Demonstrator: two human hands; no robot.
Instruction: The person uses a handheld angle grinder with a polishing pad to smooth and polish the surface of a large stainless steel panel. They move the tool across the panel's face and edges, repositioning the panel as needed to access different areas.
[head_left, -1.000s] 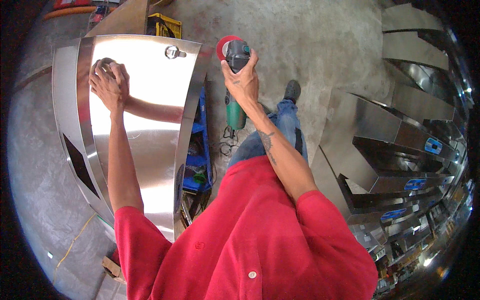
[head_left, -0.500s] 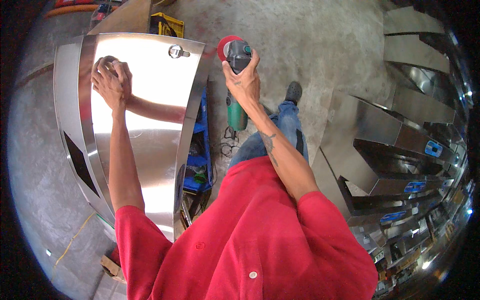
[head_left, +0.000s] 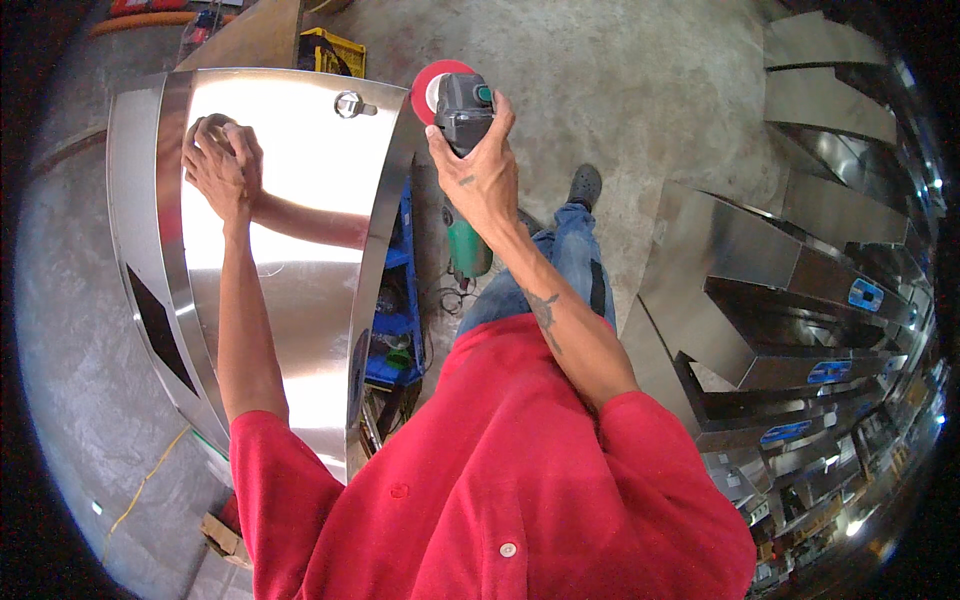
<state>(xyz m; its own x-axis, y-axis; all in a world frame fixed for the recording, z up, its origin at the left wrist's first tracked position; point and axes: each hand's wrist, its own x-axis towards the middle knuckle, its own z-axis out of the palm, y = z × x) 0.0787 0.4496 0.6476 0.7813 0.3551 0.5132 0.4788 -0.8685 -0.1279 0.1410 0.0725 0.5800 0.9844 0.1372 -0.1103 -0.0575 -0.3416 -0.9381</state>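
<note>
A long box-like piece of shiny sheet metal (head_left: 300,310) stands at my left, its bright top mirroring my arm. My left hand (head_left: 222,170) rests on that top near the far left, fingers bent and apart, with a dark reflection at the fingertips. In my right hand (head_left: 478,170) is an angle grinder (head_left: 466,115), held around its dark head with the green body hanging below. Its red disc (head_left: 425,75) is at the far right corner of the metal piece; whether they touch I cannot tell.
A round metal fitting (head_left: 350,105) sits on the panel's far end. Beneath its right side is a blue rack (head_left: 398,325) with cables nearby. Bent sheet-metal pieces (head_left: 720,240) are stacked at the right. A yellow crate (head_left: 345,52) stands beyond the panel.
My right hand has carried the grinder leftward, and its red disc is now closer to the panel's far right corner. My left hand has stayed in place.
</note>
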